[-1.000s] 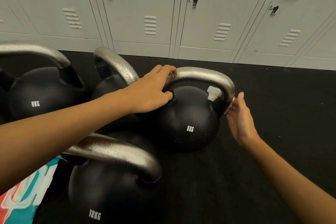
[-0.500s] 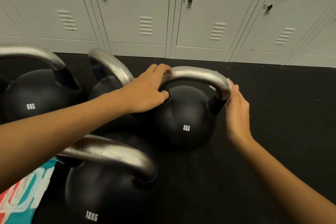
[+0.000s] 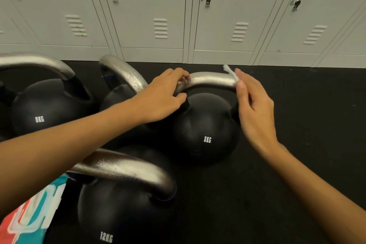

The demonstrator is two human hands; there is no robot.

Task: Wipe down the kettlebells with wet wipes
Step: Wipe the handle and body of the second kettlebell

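— Well, the right hand has climbed: a moment ago it lay against the right-hand foot of the handle, and now it sits at the upper right bend with the wet wipe poking up white above the fingertips.

— And its grip?

— Fingers nearly straight, thumb alongside, the wipe pressed between them and the steel. How much of the wipe is tucked under the palm I cannot tell. The left hand has stayed put, its grip curled round the left end of the same silver handle, thumb below and fingers over the top.

— Which bell is that?

— The 8KG kettlebell, standing upright on the black floor, rightmost of the group. Matte black ball, round and smooth, white lettering on the front; the handle is a thick arch of brushed, slightly pitted metal, dull silver.

— The others?

— The 12KG kettlebell nearest us, same black body, its handle speckled and shiny. Another kettlebell at far left with a partly legible weight mark, and a fourth handle between, beaded with droplets, its ball mostly hidden behind the left forearm.

— Behind them?

— Pale grey metal lockers, flat doors with slotted vents and small latches. The floor looks like dark, faintly grained rubber matting. At the lower left corner there is a teal, red and white printed fabric.
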